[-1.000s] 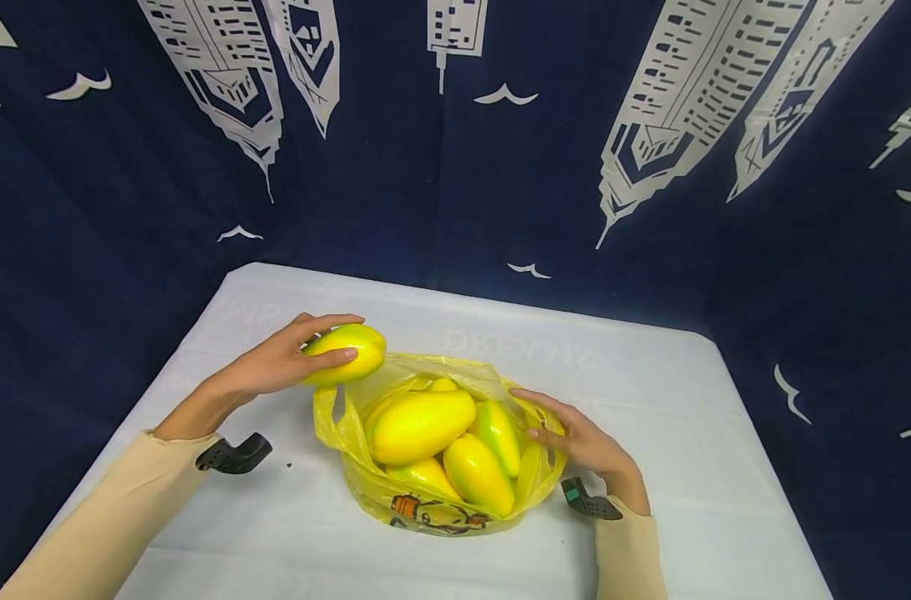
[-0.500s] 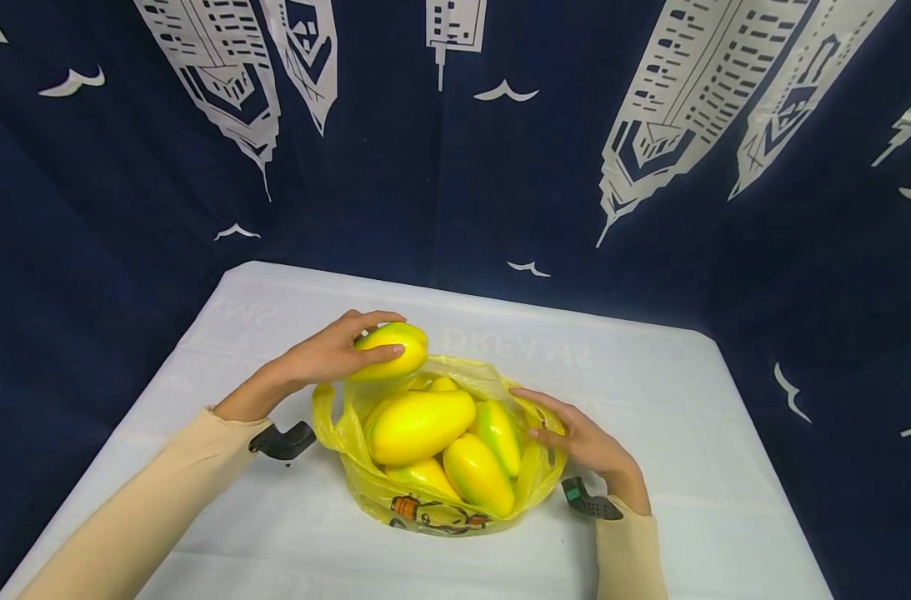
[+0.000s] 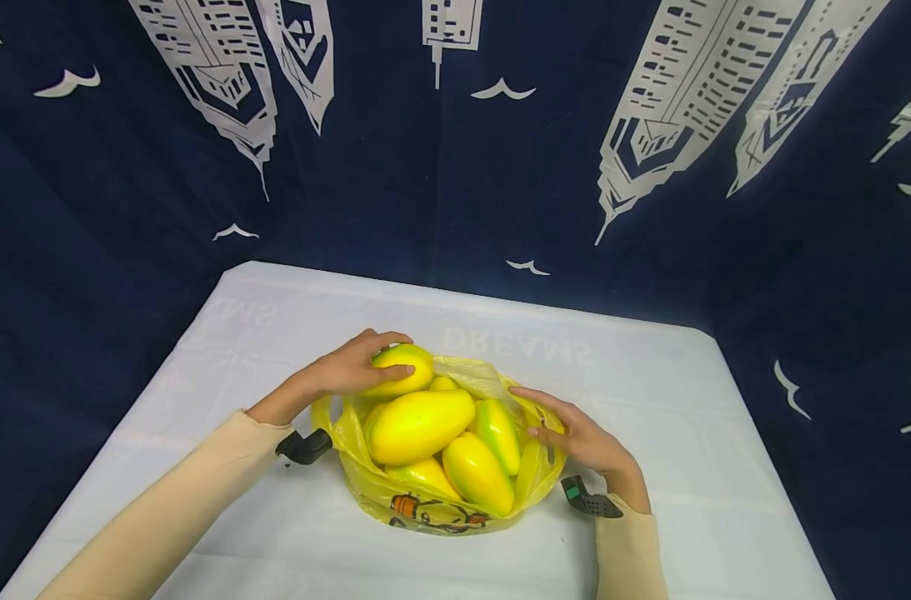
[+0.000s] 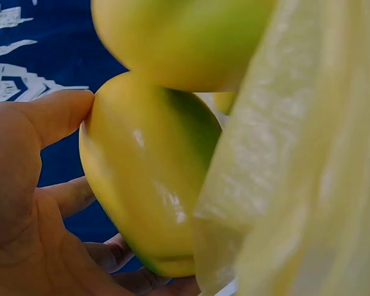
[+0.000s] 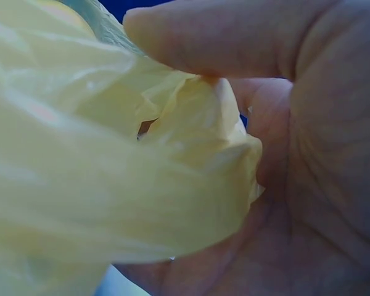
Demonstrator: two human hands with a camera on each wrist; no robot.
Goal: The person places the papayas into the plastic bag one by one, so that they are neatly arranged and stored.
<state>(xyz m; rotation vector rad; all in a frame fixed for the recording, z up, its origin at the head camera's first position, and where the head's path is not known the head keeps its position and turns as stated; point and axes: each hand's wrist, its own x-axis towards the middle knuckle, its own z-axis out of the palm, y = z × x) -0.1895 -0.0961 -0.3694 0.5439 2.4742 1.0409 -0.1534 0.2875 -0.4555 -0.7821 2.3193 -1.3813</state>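
My left hand [image 3: 347, 367] grips a yellow-green mango [image 3: 417, 363] at the back left of the thin yellow plastic bag [image 3: 361, 483]. The left wrist view shows the thumb and fingers spread round this mango [image 4: 142, 179], whose upper end meets another mango [image 4: 185, 37]. Inside the opened bag lie several more mangoes, among them a large yellow one [image 3: 422, 427] on top. On the right side, my right hand [image 3: 586, 437] holds the bag's rim. In the right wrist view crumpled plastic [image 5: 191, 203] sits between the thumb and fingers.
The bag stands on a table with a white cloth [image 3: 688, 467]. Behind the table hangs a dark blue curtain [image 3: 395, 192] with white building and bird prints. A loose handle loop [image 3: 322, 411] shows at the bag's left side.
My left hand has brought the mango rightward from beside the bag, then down into its back left part. My right hand has stayed at the bag's rim.
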